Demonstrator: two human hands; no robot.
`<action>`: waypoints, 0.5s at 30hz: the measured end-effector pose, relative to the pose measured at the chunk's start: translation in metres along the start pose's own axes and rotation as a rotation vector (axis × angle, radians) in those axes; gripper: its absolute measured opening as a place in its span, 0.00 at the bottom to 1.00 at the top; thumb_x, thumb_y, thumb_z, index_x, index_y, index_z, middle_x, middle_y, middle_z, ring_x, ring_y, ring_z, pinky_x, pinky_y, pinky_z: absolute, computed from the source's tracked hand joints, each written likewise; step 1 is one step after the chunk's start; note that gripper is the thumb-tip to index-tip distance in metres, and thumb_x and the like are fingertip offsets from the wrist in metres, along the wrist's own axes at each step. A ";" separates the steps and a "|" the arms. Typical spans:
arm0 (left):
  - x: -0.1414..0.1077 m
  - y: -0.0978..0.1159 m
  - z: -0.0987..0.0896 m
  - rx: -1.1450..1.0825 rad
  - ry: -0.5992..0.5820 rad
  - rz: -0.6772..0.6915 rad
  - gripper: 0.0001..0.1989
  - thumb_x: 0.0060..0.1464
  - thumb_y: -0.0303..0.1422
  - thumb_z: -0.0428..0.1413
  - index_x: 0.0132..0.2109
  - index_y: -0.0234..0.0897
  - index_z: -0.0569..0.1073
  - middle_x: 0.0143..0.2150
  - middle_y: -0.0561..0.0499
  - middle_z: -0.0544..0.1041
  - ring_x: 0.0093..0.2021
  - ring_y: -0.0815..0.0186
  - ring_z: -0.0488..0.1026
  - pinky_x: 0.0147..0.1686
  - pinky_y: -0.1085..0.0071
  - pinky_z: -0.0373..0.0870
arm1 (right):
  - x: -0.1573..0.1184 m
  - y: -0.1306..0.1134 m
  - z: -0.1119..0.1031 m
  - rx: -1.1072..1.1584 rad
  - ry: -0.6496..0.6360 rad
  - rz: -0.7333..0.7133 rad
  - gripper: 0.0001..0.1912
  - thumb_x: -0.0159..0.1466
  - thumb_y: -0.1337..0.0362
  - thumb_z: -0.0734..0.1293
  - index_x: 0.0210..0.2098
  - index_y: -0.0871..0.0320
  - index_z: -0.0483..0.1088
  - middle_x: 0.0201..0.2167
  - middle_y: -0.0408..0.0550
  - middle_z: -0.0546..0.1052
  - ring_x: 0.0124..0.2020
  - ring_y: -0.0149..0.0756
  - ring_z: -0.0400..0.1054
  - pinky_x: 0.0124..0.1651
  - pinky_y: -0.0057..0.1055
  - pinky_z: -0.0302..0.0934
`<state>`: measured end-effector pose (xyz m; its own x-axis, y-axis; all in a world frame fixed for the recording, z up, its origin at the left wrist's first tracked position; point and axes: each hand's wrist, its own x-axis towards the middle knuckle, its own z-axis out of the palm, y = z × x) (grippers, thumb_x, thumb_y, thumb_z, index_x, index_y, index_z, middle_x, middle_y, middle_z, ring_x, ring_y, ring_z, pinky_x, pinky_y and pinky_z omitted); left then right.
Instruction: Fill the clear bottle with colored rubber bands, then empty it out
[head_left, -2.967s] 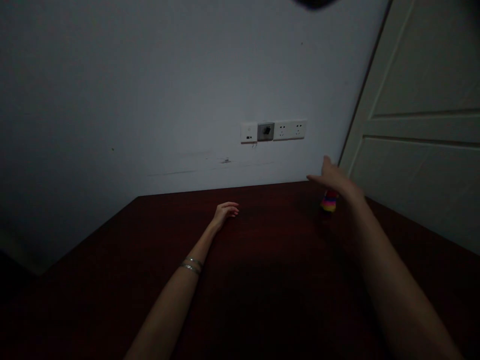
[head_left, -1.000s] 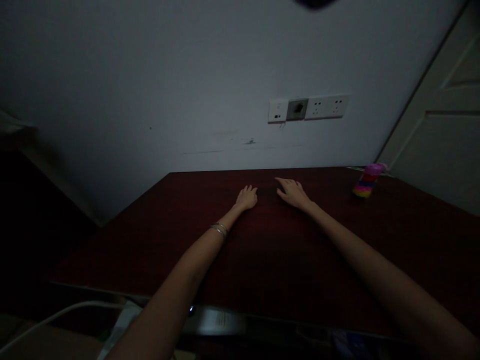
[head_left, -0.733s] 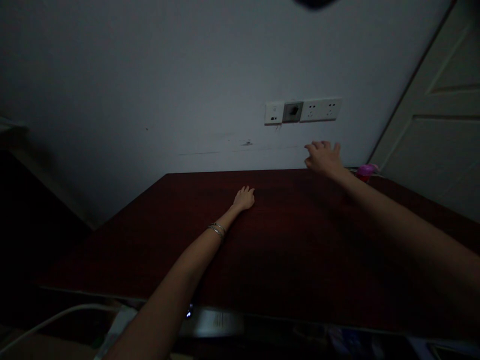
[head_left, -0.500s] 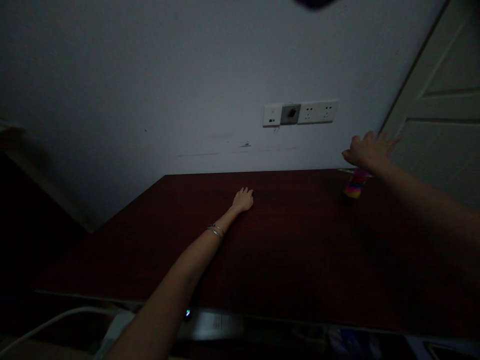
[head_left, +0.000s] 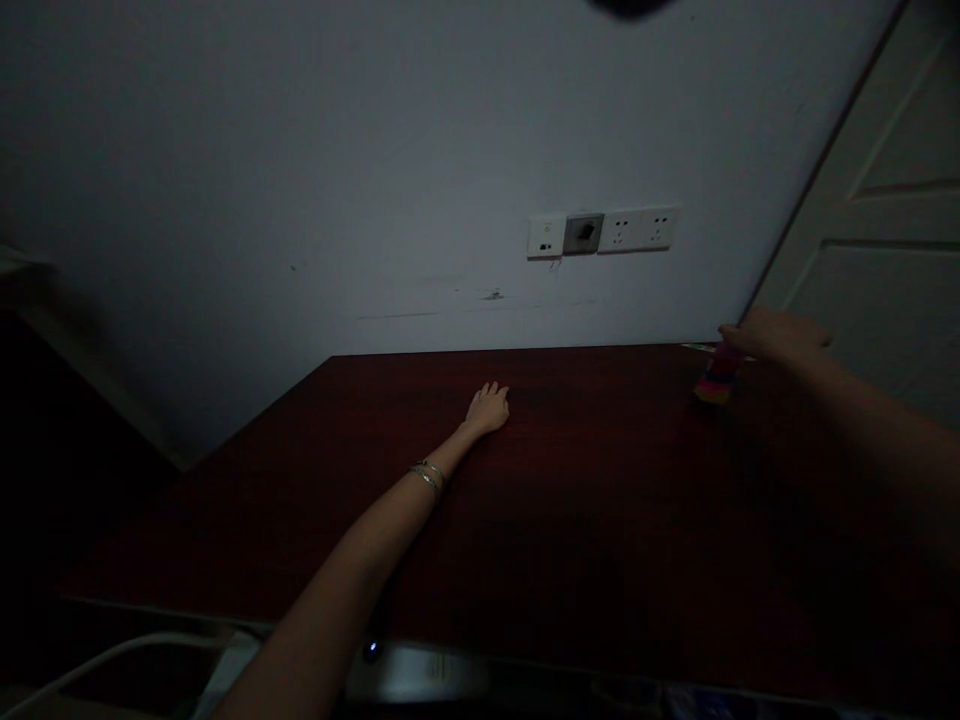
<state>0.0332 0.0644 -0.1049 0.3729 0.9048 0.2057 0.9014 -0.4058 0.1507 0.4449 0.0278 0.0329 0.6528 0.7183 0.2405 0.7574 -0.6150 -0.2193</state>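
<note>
My left hand (head_left: 488,408) lies on the dark red-brown tabletop, fingers stretched forward and apart, holding nothing. Two thin silvery bangles (head_left: 429,474) circle that wrist. At the far right, my right hand (head_left: 776,335) is closed at the top of a small upright object (head_left: 718,378) striped in pink, dark blue and yellow; its exact kind is too dim and blurred to tell. The object leans slightly, its top toward the right, with its yellow end low at the tabletop. Most of the right hand's fingers are hidden or smeared.
The table (head_left: 570,480) runs back to a pale wall with a row of sockets (head_left: 602,233). A panelled door (head_left: 892,230) stands at the right. Below the front edge are a white cable (head_left: 127,650) and a silvery device (head_left: 420,675). A flat pale thing (head_left: 697,347) lies near the back edge.
My right hand has come down and slightly right onto the striped object, its spread fingers drawing in. The left hand stays in place. The view has tilted a little.
</note>
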 end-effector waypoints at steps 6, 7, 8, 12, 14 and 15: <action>-0.001 -0.001 0.001 0.011 0.012 0.017 0.24 0.57 0.32 0.38 0.60 0.31 0.58 0.62 0.37 0.56 0.62 0.52 0.50 0.58 0.56 0.49 | 0.003 0.001 0.002 -0.043 -0.012 -0.121 0.27 0.61 0.53 0.55 0.51 0.66 0.65 0.47 0.70 0.67 0.47 0.55 0.61 0.39 0.46 0.50; -0.001 -0.001 0.001 0.015 0.012 0.016 0.24 0.57 0.32 0.38 0.60 0.31 0.58 0.62 0.38 0.56 0.62 0.52 0.50 0.58 0.56 0.49 | 0.002 0.000 0.002 -0.044 0.004 -0.127 0.26 0.61 0.54 0.55 0.50 0.65 0.66 0.46 0.69 0.68 0.46 0.55 0.62 0.38 0.46 0.50; -0.001 -0.001 0.002 0.018 0.012 0.014 0.24 0.57 0.32 0.38 0.60 0.31 0.58 0.62 0.38 0.56 0.62 0.53 0.50 0.58 0.57 0.49 | 0.001 -0.001 0.000 -0.041 0.019 -0.129 0.25 0.61 0.54 0.54 0.48 0.65 0.68 0.45 0.69 0.69 0.45 0.54 0.62 0.37 0.45 0.51; -0.001 -0.001 0.002 0.020 0.008 0.010 0.24 0.57 0.32 0.38 0.60 0.32 0.57 0.62 0.39 0.55 0.62 0.54 0.50 0.58 0.57 0.49 | -0.003 -0.005 -0.007 -0.023 0.058 -0.145 0.25 0.61 0.53 0.53 0.45 0.64 0.70 0.43 0.69 0.70 0.43 0.53 0.64 0.35 0.44 0.51; -0.002 0.000 0.001 0.022 0.005 0.010 0.24 0.57 0.32 0.38 0.60 0.31 0.57 0.62 0.39 0.55 0.62 0.53 0.50 0.58 0.57 0.49 | -0.005 -0.006 -0.008 -0.034 0.042 -0.170 0.27 0.61 0.51 0.52 0.46 0.63 0.69 0.43 0.70 0.70 0.44 0.54 0.63 0.36 0.45 0.51; -0.002 0.000 0.000 0.025 0.007 0.011 0.24 0.57 0.32 0.38 0.60 0.31 0.57 0.62 0.38 0.55 0.62 0.53 0.50 0.58 0.57 0.50 | -0.006 -0.007 -0.008 -0.044 0.025 -0.184 0.28 0.61 0.49 0.52 0.47 0.63 0.69 0.44 0.70 0.69 0.44 0.54 0.63 0.36 0.46 0.51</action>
<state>0.0328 0.0623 -0.1051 0.3814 0.8993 0.2141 0.9025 -0.4124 0.1240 0.4359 0.0254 0.0403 0.5027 0.8121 0.2965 0.8635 -0.4879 -0.1276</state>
